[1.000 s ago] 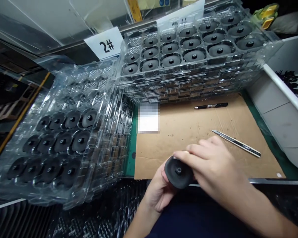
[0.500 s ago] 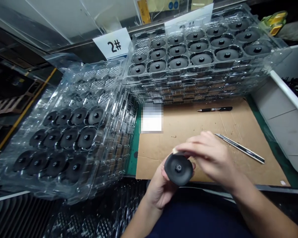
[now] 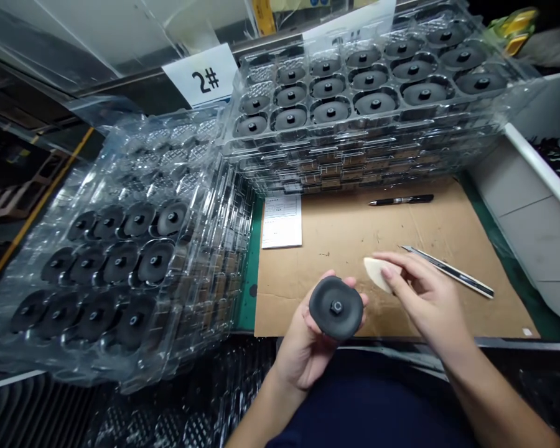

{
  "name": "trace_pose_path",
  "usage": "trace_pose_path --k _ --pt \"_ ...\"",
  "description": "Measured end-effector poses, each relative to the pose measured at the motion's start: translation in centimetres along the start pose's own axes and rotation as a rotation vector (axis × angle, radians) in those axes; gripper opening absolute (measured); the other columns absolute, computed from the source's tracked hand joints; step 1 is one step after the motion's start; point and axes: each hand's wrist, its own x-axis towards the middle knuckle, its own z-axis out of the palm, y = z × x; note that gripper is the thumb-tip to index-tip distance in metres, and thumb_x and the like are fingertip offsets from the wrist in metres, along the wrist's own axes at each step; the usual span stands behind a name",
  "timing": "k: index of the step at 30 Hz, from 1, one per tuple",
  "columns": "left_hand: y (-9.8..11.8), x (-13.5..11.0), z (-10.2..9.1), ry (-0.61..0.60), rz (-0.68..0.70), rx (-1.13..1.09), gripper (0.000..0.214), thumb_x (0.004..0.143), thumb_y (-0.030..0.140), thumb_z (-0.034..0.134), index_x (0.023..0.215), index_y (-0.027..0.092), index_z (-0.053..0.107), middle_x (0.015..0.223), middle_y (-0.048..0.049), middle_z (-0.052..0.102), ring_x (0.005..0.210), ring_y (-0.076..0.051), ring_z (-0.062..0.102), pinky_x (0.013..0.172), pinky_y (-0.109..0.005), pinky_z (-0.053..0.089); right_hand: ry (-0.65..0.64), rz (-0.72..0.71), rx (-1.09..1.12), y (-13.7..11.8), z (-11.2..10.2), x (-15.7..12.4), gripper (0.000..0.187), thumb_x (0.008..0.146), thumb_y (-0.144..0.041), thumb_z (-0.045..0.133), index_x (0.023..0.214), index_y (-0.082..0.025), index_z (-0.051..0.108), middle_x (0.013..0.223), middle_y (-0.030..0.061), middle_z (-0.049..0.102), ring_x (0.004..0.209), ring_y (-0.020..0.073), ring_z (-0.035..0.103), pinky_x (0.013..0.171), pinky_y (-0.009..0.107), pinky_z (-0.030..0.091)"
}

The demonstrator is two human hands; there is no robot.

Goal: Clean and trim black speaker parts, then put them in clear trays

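Note:
A round black dished part (image 3: 325, 320) with a small raised hub at its centre rests in my left hand (image 3: 303, 348), whose fingers curl round its edge from below. The dished side faces up. Between the thumb and fingers of my right hand (image 3: 424, 292) is a cream-coloured, wedge-shaped pad (image 3: 376, 272), apart from the black part and to its right. Under both hands lies a sheet of brown cardboard (image 3: 289, 292). Just beyond my right hand is a utility knife (image 3: 452, 271).
A stack of clear trays (image 3: 205, 249) with similar black parts stands on the left, another stack of trays (image 3: 368, 140) at the back. A pen (image 3: 401, 200) and a printed paper slip (image 3: 282, 224) lie on the cardboard. A white bin (image 3: 518, 205) borders the right.
My right hand has moved right, away from the black part, bringing the cream pad into full view. My left hand still holds the part in nearly the same place. The view has shifted slightly.

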Motion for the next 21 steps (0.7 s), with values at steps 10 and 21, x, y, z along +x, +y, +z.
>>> trace_pose_path --k 10,21 --pt "-0.4 0.1 -0.4 0.173 0.143 0.151 0.06 0.067 0.028 0.076 0.123 0.027 0.053 0.124 -0.0068 0.058 0.114 -0.025 0.054 0.097 -0.033 0.044 -0.265 -0.382 0.092 -7.6 1.1 0.2 0.024 0.087 -0.012 0.046 0.102 -0.018 0.064 0.086 0.0037 0.063 0.077 0.0115 0.058 0.07 0.024 0.049" --pt "0.4 -0.2 -0.3 0.105 0.138 0.113 0.064 0.053 0.034 0.083 0.113 0.026 0.061 0.116 -0.0046 0.063 0.102 -0.021 0.061 0.09 -0.028 0.048 -0.288 -0.386 -0.069 -5.9 -1.3 -1.2 0.022 0.085 -0.01 0.05 0.101 -0.017 0.064 0.077 0.0022 0.059 0.069 0.0096 0.054 0.063 0.023 0.044"
